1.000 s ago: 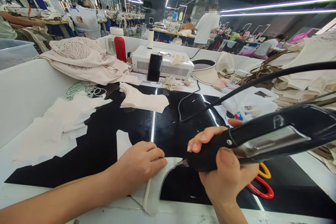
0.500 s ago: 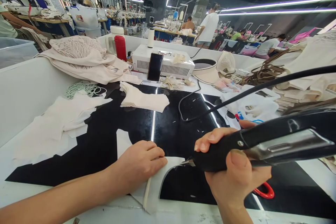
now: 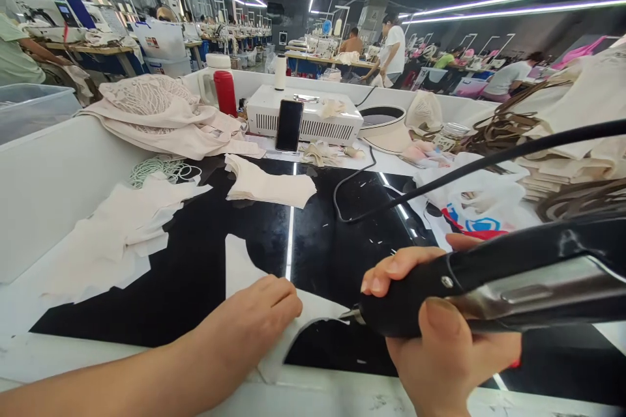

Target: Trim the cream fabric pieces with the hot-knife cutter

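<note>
My right hand (image 3: 440,326) wraps round a black corded handheld cutter (image 3: 528,273) with a silver lever along its side. The thumb lies below the lever. The cutter's narrow metal tip meets the right end of a white fabric piece (image 3: 239,267), by its curved lower edge. My left hand (image 3: 267,313) presses on the middle of that piece, fingers curled together on it. Its fingertips and part of the fabric are hidden under the hand. The piece lies on a glossy black board (image 3: 264,228).
Stacked cream fabric pieces (image 3: 271,186) lie behind the hands, with white pieces (image 3: 127,221) at left. A phone (image 3: 289,125) leans on a white vented box (image 3: 332,124). The cutter's cable (image 3: 464,169) arcs over the right side, near a plastic bag (image 3: 474,189). People work at machines beyond.
My left hand and the fabric have shifted slightly left and down. The cutter tip has moved a little lower at the fabric's right end. Red scissor handles are now mostly hidden behind my right hand.
</note>
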Motion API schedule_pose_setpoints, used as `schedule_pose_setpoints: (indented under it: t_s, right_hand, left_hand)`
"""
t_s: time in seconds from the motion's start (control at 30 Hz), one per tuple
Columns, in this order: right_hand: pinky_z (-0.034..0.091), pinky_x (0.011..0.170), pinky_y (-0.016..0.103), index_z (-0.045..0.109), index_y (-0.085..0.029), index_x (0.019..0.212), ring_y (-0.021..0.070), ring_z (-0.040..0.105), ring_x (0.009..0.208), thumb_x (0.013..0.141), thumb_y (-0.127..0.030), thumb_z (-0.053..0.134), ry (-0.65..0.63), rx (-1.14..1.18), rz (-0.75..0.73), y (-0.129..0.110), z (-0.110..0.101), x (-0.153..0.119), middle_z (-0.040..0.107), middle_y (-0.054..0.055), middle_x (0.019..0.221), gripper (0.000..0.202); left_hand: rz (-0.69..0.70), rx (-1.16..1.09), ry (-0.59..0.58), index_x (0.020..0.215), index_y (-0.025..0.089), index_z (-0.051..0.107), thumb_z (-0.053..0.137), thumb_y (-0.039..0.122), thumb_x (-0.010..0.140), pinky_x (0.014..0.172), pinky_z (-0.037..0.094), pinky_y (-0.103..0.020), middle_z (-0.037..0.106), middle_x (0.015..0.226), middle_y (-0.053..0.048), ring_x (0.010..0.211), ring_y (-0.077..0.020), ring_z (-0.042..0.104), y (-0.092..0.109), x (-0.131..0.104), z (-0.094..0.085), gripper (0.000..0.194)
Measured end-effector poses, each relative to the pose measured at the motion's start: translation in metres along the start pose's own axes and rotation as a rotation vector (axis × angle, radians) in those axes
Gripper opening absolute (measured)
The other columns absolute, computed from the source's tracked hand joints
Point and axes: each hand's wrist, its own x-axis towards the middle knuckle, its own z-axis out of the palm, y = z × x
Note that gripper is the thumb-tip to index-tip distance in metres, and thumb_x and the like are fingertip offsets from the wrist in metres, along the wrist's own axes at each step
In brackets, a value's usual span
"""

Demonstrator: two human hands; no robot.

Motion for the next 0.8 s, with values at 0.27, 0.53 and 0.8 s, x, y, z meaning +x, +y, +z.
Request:
schedule_pose_setpoints:
  t_s: [0.27,0.53,0.8]
  right_hand:
    - [0.061,0.045,0.033,0.067,-0.025,0.118,0.0179,0.066,0.051,0.084,-0.039,0.093,0.031,-0.013,0.03,-0.014,0.0,-0.007,0.074,-0.003,0.074,0.045]
    - [0.056,0.044,0.031,0.066,-0.025,0.118,0.0175,0.063,0.05,0.08,-0.044,0.096,0.098,-0.011,0.064,-0.021,0.003,-0.018,0.073,-0.003,0.072,0.052]
    - [0.064,0.049,0.039,0.065,-0.028,0.119,0.0219,0.071,0.053,0.088,-0.036,0.091,-0.12,0.031,0.117,-0.027,-0.012,-0.012,0.076,0.0,0.076,0.042]
  left_hand:
    - [-0.013,0.031,-0.068,0.113,0.019,0.059,0.056,-0.008,0.091,0.098,0.058,-0.029,0.07,0.12,-0.005,0.111,-0.0202,0.067,0.0,0.007,-0.005,0.035]
    - [0.107,0.169,0.055,0.125,0.016,0.065,0.057,-0.002,0.097,0.105,0.058,-0.03,0.074,0.129,-0.008,0.118,-0.0207,0.071,-0.002,0.009,0.008,0.035]
    - [0.223,0.352,0.304,0.122,0.016,0.071,0.066,0.052,0.109,0.105,0.059,-0.034,0.078,0.13,-0.013,0.115,-0.0245,0.075,0.009,0.015,0.018,0.039]
